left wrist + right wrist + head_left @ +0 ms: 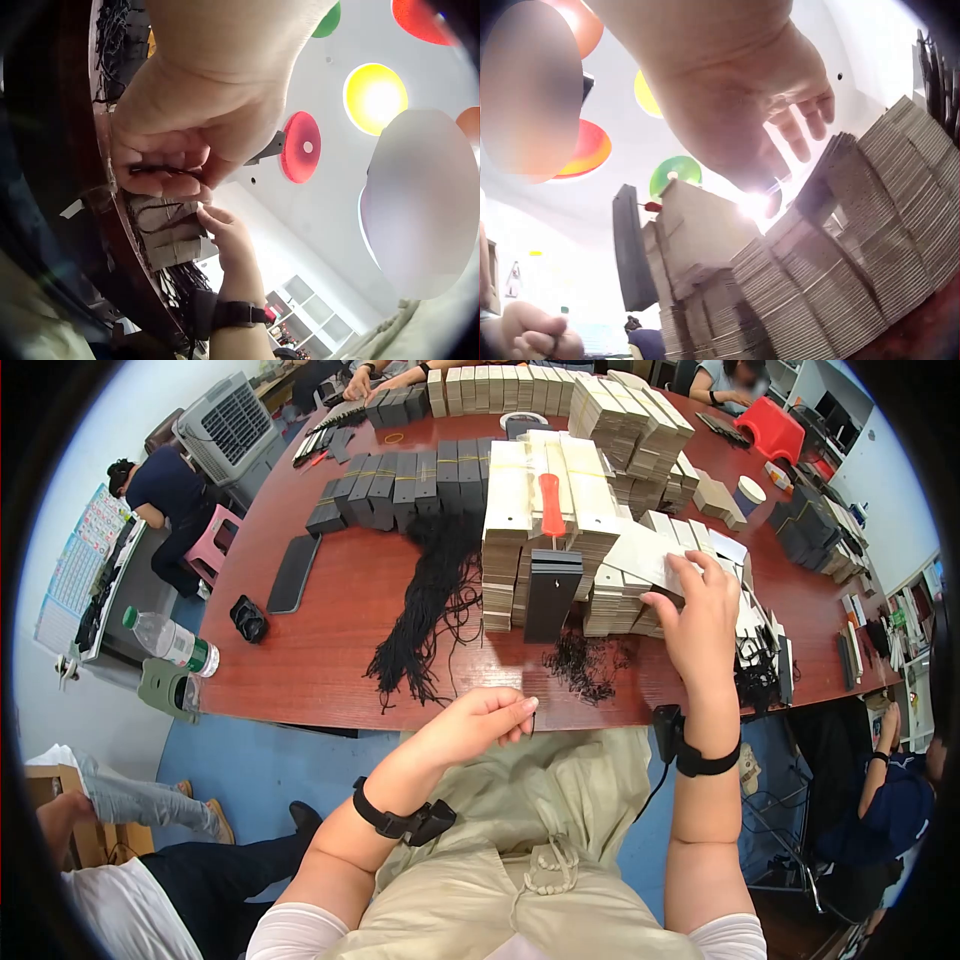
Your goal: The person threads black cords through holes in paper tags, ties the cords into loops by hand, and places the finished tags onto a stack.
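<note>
My left hand (487,717) is at the table's front edge with its fingers curled. Its fingertips pinch a thin black cord (165,171). My right hand (703,622) reaches over low stacks of grey boards (817,285), fingers spread and loosely bent. Its fingertips are right at a pale flat board (642,555) lying over the stacks. Between the hands, a dark upright block (551,600) stands before taller board stacks (510,490), with a red-handled tool (551,505) above it. A bundle of long black cords (430,590) spreads to the left, and short black cords (588,666) lie near the front edge.
Banded dark blocks (405,490) stand in a row at the back left. A phone (294,574), a small black case (248,619) and a plastic bottle (172,642) are at the left. A red stool-like object (770,430) and a cup (748,495) are at the right. Other people sit around.
</note>
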Available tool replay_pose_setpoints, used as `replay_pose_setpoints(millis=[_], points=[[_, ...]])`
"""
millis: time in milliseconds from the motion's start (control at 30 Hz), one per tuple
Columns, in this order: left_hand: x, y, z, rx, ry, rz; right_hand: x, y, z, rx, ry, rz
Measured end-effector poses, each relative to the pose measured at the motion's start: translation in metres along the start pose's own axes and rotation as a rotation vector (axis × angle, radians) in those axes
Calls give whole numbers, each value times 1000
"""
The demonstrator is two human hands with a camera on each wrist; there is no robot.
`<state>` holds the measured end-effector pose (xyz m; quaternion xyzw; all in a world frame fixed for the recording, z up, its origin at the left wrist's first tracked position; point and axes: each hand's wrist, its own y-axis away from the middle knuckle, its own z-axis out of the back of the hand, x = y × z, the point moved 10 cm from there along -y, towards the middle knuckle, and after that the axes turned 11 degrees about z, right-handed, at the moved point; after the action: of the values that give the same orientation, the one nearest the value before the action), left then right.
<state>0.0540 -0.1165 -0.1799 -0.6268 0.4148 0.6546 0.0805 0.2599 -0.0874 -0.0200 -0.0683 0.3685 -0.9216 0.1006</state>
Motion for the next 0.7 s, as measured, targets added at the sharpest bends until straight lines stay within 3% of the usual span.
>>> replay_pose_setpoints(millis=[233, 333, 367, 467, 533, 700], points=[[-4, 3, -3, 37, 22, -29, -12, 1, 2, -11, 39, 4], [-9, 7, 0, 34, 93, -42, -14, 13, 28, -216, -230, -250], [-10, 6, 3, -5, 103, -80, -5, 20, 34, -329, -510, -275], [-10, 1, 7, -97, 99, -152, 41, 29, 11, -281, -1081, -192], [-12, -1, 5, -113, 47, -149, 75, 23, 20, -238, -795, 53], [-30, 7, 7, -211, -1, -193, 70, 38, -8, -272, -817, -81]])
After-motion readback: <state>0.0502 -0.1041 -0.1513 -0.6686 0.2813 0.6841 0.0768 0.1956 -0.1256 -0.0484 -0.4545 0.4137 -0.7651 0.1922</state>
